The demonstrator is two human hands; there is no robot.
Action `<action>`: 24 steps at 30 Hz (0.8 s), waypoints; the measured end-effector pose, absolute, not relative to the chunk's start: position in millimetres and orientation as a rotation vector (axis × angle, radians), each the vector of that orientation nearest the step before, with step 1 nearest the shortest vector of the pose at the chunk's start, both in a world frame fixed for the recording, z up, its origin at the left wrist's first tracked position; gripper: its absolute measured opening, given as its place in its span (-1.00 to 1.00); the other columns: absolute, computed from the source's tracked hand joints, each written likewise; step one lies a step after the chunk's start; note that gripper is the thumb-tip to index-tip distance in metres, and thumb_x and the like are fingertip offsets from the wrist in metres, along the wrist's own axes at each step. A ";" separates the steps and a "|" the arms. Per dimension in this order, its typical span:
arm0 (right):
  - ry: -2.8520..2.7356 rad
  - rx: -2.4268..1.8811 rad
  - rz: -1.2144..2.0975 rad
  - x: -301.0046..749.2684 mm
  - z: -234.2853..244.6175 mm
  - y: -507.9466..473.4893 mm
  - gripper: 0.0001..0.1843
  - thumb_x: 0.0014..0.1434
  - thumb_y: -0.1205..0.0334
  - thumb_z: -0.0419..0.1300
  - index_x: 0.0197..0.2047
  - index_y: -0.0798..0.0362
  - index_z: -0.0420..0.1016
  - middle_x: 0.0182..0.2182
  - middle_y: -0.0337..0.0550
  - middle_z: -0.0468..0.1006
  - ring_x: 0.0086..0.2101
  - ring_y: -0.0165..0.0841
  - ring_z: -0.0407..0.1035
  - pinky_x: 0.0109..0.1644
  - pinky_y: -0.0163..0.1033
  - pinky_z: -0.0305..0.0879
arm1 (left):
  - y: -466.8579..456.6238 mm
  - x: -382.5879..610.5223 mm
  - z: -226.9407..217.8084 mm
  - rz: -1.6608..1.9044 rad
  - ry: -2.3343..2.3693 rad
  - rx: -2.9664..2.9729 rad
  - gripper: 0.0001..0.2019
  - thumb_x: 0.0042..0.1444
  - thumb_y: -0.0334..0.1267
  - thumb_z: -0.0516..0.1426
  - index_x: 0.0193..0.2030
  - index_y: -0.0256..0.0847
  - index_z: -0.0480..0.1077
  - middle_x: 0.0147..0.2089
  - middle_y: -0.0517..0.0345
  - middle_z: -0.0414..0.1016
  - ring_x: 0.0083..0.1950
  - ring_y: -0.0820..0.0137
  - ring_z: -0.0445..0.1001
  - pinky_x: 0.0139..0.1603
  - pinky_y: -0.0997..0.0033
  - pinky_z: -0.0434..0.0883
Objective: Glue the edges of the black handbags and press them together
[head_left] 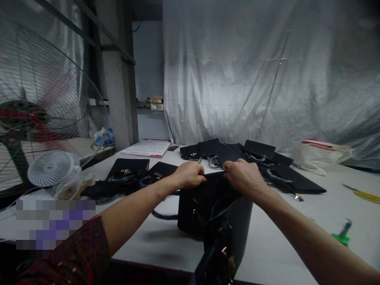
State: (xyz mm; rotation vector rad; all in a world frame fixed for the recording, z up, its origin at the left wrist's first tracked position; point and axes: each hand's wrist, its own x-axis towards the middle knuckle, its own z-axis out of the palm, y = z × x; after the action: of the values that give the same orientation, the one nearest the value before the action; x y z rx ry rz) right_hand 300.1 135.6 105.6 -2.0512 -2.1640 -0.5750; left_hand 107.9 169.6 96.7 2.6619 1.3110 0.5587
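A black handbag (192, 211) stands on the white table in front of me, its top edge between my hands. My left hand (190, 175) is closed on the top edge at the left, thumb and fingers pinching it. Farther right, my right hand (242, 174) grips the same bag's upper edge. Gold-coloured fittings show on the bag's front, and a dark handle loop (164, 215) sticks out on its left. Dark straps with gold buckles (224, 250) hang toward me at the near side. What lies inside the bag is hidden.
Several flat black bags (227, 153) lie at the back, others (127, 166) at left. A small white fan (53, 168) and a large caged fan (38, 114) stand left. A green-handled tool (342, 235), yellow-handled tool (368, 196) and pale cloth bag (322, 152) lie right.
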 end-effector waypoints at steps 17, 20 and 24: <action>-2.156 -1.971 -0.546 298.8 105.0 138.4 -0.79 0.03 0.39 0.12 -0.45 0.02 0.59 -0.46 -0.04 0.55 -0.23 -0.22 0.32 -0.25 -0.13 -0.15 | 185.1 136.9 113.0 0.241 1.119 2.646 -0.69 -0.04 -0.02 0.14 -0.30 -0.21 0.53 -0.45 0.18 0.47 -0.40 0.40 0.40 -0.48 0.50 0.19; -2.165 -1.956 -0.551 302.6 104.1 135.7 -0.80 0.05 0.39 0.12 -0.39 0.01 0.58 -0.44 -0.06 0.56 -0.23 -0.22 0.33 -0.28 -0.14 -0.18 | 194.2 156.7 109.3 0.354 1.064 2.734 -0.69 -0.02 -0.02 0.15 -0.26 -0.18 0.54 -0.37 0.15 0.52 -0.32 0.37 0.43 -0.41 0.49 0.24; -2.138 -1.970 -0.555 314.7 103.9 127.2 -0.76 0.09 0.35 0.10 -0.17 0.00 0.50 -0.39 -0.07 0.56 -0.20 -0.19 0.34 -0.28 -0.16 -0.19 | 191.0 165.6 102.3 0.435 1.126 2.793 -0.80 0.00 -0.15 0.14 -0.35 -0.20 0.53 -0.39 0.13 0.52 -0.34 0.38 0.42 -0.39 0.50 0.25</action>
State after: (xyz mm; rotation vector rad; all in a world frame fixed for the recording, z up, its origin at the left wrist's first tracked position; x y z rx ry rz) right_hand 314.7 127.2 103.9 -1.9701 -2.1383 -0.5549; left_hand 165.6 191.0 102.3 2.7927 1.1260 0.4350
